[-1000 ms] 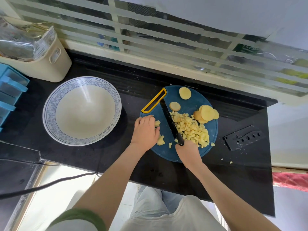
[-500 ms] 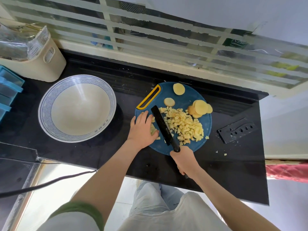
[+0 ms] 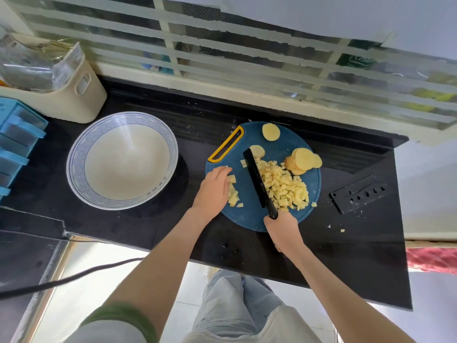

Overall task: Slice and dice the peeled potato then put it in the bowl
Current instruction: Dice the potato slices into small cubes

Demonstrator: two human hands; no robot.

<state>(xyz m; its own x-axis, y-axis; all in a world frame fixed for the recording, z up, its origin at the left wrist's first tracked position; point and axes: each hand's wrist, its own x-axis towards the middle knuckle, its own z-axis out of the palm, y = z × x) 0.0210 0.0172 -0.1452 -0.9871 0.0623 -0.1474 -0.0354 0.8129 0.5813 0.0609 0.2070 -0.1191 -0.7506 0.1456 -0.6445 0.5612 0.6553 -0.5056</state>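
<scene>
Right now your left hand (image 3: 214,186) lies palm down on the left part of the board (image 3: 249,219). Its fingers are relaxed and close together, resting on a small cluster of cubes (image 3: 233,195) without curling round them. Your right hand (image 3: 282,229) is clenched round the handle of the knife (image 3: 256,179) at the near edge of the board. The dark blade runs away from you, pressed along the left side of the pile (image 3: 284,186) of diced potato, and its tip reaches a slice (image 3: 258,151) lying flat. A bare strip of board separates the blade from the cubes under your left hand. Right of the pile and touching it sits a stack of round slices (image 3: 303,160), and one more round (image 3: 271,131) lies alone at the far rim. The bowl (image 3: 74,167) stands on the counter (image 3: 148,224) well left of the board, apart from it, showing only its white inside. Behind the bowl a cream bin (image 3: 74,100) holds clear packets (image 3: 27,68), with blue drawers (image 3: 14,134) at the left edge. The black sheath (image 3: 358,194) lies right of the board, and a few stray bits (image 3: 342,230) sit on the counter near it.
</scene>
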